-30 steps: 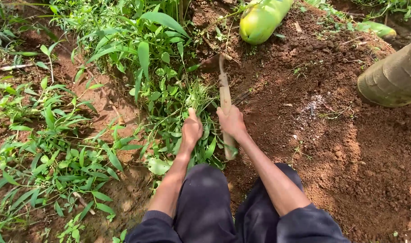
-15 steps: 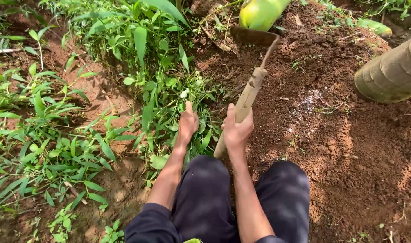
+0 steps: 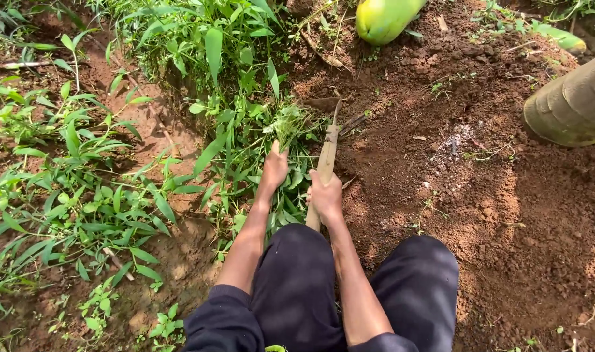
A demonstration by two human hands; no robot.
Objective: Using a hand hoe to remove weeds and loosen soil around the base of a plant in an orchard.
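Observation:
My right hand (image 3: 326,197) is closed around the pale wooden handle of a small hoe (image 3: 327,156). Its rusty blade (image 3: 325,104) rests in the red-brown soil just ahead, at the foot of a clump of green weeds (image 3: 291,127). My left hand (image 3: 274,168) grips that clump of leafy weeds right beside the handle, fingers wrapped in the stems. Both forearms reach out over my knees in dark trousers (image 3: 297,287).
Dense green weeds (image 3: 82,195) cover the ground to the left. Bare dug soil (image 3: 480,195) spreads to the right. A green fruit (image 3: 383,18) lies at the top. An olive rubber boot (image 3: 571,104) of another person stands at the right edge.
The hoe, raised half a second ago with its blade high near the fruit, has come down into the soil by the weeds. My left hand shifted slightly forward on the clump.

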